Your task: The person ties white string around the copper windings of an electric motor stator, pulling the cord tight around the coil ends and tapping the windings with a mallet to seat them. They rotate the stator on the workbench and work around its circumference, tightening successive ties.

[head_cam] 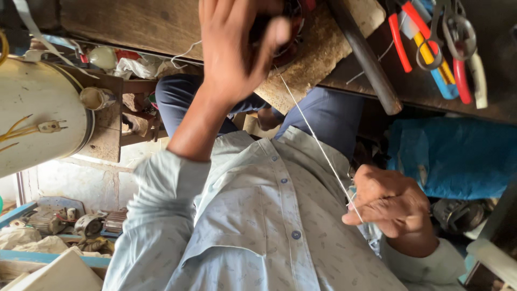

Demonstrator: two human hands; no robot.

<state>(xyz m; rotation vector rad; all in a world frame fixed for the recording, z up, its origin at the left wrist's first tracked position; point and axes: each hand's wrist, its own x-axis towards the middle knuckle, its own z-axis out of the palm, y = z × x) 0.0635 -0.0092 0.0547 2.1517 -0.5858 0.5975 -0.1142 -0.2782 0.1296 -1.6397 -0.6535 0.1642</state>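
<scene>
My left hand (237, 48) reaches up to the wooden bench and grips a dark round part with reddish windings (291, 27), which my fingers mostly hide. A thin white thread (315, 137) runs taut from that part down to my right hand (390, 202). The right hand is closed in a fist by my right side, and the thread is pinched at its thumb. My pale blue buttoned shirt (258, 226) fills the lower middle, with my dark blue trousers (328, 110) beyond it.
Red-handled pliers (401, 37), scissors (455, 29) and other coloured tools lie on the dark bench at the top right. A dark metal rod (369, 59) slants beside them. A white drum with wires (37, 108) stands left, a blue cloth (458, 156) right, and scrap parts (81, 223) lower left.
</scene>
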